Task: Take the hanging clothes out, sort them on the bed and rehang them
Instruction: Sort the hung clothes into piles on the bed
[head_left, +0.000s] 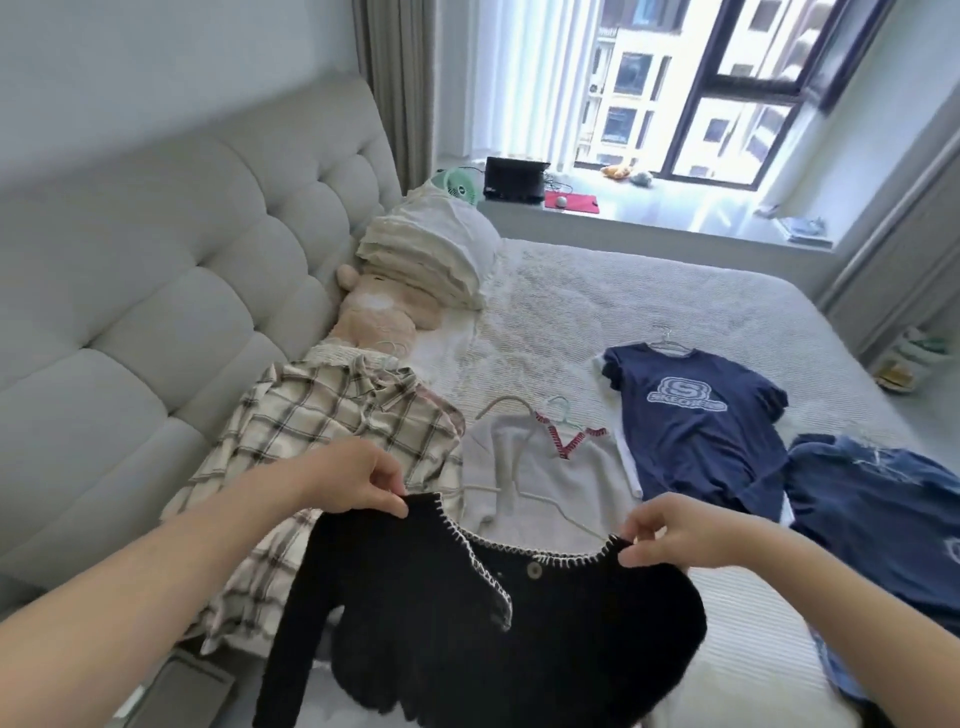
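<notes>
I hold up a black knit cardigan (498, 629) with white stitched trim and a button over the near side of the bed (623, 312). My left hand (358, 480) pinches its left shoulder and my right hand (675, 530) pinches its right shoulder. Behind it on the bed lie a plaid shirt (311, 447) on a hanger, a white top with red-trimmed collar (545, 467) with white hangers on it, a navy logo T-shirt (701, 426) on a hanger, and a blue denim garment (878, 509) at the right.
A tufted grey headboard (182, 260) runs along the left. A stack of pillows (431, 249) and a plush toy (374, 317) lie at the bed's head. The window sill (649, 208) carries a small fan, a black device and a red mat.
</notes>
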